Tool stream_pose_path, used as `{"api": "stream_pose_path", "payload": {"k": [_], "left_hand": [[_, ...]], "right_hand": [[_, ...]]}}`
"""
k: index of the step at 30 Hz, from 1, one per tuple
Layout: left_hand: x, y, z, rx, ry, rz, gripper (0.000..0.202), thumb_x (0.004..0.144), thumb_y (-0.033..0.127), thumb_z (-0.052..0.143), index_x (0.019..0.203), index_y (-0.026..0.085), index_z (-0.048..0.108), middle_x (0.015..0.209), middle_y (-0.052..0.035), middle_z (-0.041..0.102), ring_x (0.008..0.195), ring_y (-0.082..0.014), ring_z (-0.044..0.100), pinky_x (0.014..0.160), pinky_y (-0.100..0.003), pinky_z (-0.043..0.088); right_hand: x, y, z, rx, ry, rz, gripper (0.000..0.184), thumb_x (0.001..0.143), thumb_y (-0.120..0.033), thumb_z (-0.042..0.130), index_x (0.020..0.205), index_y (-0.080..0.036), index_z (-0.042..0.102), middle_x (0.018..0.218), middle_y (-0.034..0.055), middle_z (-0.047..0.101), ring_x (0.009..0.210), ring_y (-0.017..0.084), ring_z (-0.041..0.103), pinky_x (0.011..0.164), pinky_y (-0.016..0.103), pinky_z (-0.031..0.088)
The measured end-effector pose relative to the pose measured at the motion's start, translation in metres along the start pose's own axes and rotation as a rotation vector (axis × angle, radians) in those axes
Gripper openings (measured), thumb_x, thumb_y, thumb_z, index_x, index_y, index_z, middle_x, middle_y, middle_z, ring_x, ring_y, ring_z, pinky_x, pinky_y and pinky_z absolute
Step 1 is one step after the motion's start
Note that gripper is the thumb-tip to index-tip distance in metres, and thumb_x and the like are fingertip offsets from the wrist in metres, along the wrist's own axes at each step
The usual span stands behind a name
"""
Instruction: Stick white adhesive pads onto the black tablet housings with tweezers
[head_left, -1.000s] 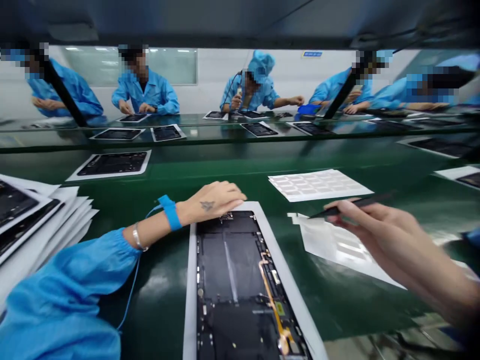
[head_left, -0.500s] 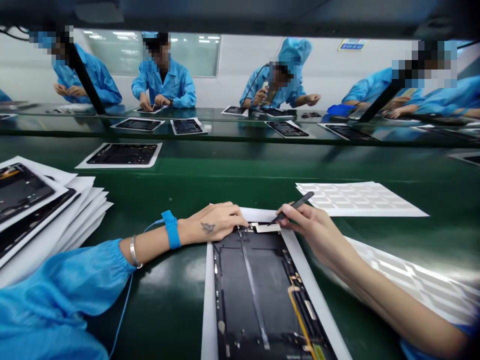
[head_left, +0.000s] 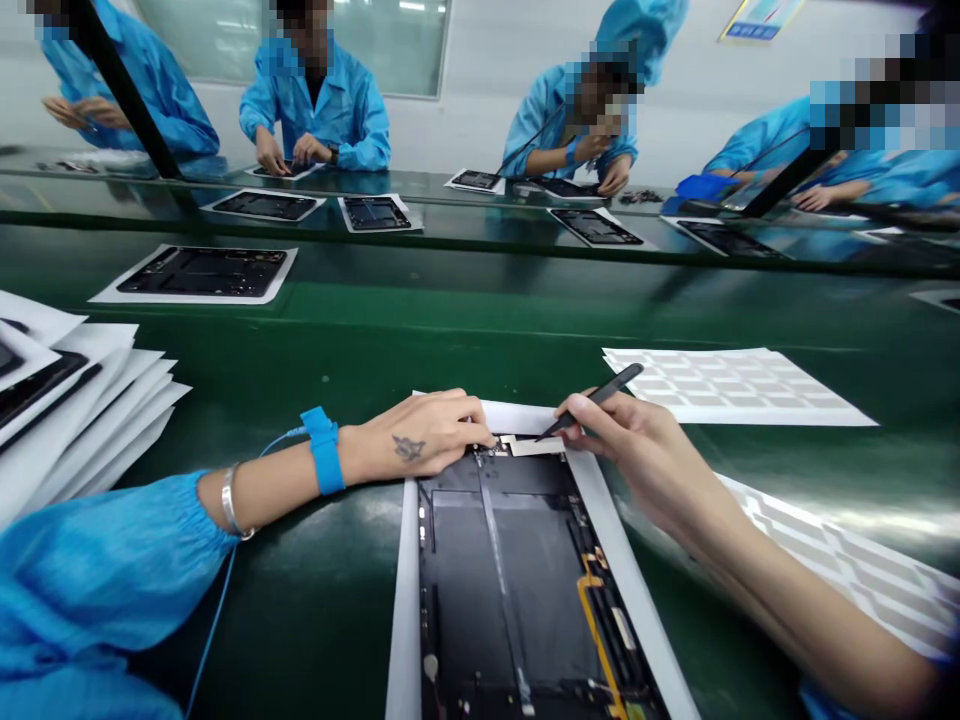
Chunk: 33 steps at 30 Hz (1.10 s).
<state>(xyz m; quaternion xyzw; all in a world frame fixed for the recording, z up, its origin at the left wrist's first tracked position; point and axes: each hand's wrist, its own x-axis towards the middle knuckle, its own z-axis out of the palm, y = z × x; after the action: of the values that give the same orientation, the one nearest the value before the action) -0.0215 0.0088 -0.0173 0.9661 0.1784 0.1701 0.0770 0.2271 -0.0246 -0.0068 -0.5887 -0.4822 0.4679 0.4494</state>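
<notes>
An open tablet housing [head_left: 502, 590] lies on a white backing sheet [head_left: 405, 610], its dark interior showing a yellow-orange flex cable [head_left: 591, 620]. My left hand [head_left: 424, 435] rests flat across the housing's far end, its fingertips beside a small white strip [head_left: 532, 446]. My right hand [head_left: 622, 440] grips black tweezers [head_left: 596, 400], whose tip reaches the strip. Whether the tip pinches the strip is hard to tell. A blue wrist strap [head_left: 324, 450] and a silver bangle [head_left: 229, 500] circle my left wrist.
A stack of white-backed housings [head_left: 82, 410] lies at left on the green conveyor belt [head_left: 315, 320]. Label sheets [head_left: 735, 385] lie at right, with another [head_left: 847, 560] under my right forearm. Co-workers in blue sit beyond a glass shelf [head_left: 375, 240].
My right hand has moved left from beside the label sheet to the housing's far end, bringing the tweezers to the white strip. My left hand stays on the housing. The view has shifted.
</notes>
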Motion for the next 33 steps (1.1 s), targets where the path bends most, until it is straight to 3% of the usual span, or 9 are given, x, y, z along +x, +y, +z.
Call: {"api": "stream_pose_path", "payload": {"k": [33], "left_hand": [[-0.0006,-0.0006,0.0015,0.01,0.005,0.001,0.025,0.094,0.007,0.045,0.108,0.018,0.063,0.109,-0.0049,0.062,0.093,-0.0158,0.054,0.071,-0.026,0.046]], "right_hand": [[-0.0008,0.003,-0.0011,-0.021,-0.003,-0.038,0.042,0.065,-0.06,0.08,0.064,-0.02,0.066,0.064,0.0015,0.062,0.065,0.015,0.058,0.071,0.03,0.051]]}}
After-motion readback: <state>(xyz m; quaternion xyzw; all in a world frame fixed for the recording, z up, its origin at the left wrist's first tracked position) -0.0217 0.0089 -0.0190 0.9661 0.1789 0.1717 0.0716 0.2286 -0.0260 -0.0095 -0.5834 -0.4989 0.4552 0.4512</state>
